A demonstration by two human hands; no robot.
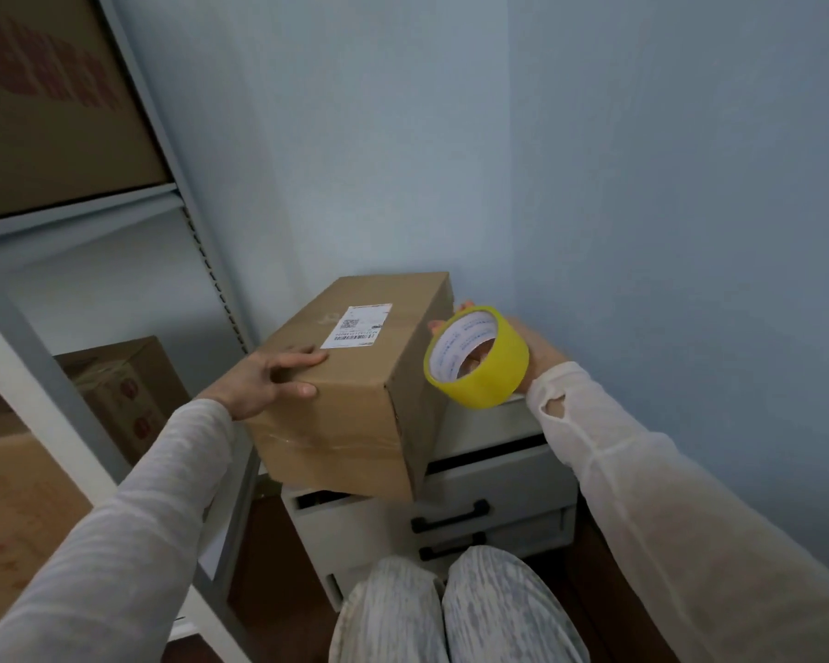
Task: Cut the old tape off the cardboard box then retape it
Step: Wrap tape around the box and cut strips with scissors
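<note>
Cardboard box (pixel 355 399) lies on the worktop, the top of a white drawer unit (pixel 494 476) pushed into the corner of a pale blue wall (pixel 642 184). Its near end juts past the unit's front. A white shipping label (pixel 357 326) sits on its upper face and a band of clear tape (pixel 326 442) crosses the near face. The left hand (pixel 264 382) grips the box's near-left top edge, fingers over the top and thumb on the side. The right hand (pixel 539 349) holds a yellow tape roll (pixel 486 380) just beside the box's right side, fingertips curled over the far rim. The unit's drawers carry black handles (pixel 451 515). To the left stands a grey metal shelving rack (pixel 202 260) loaded with brown cartons (pixel 53 112). The floor (pixel 254 567) is dark brown.
</note>
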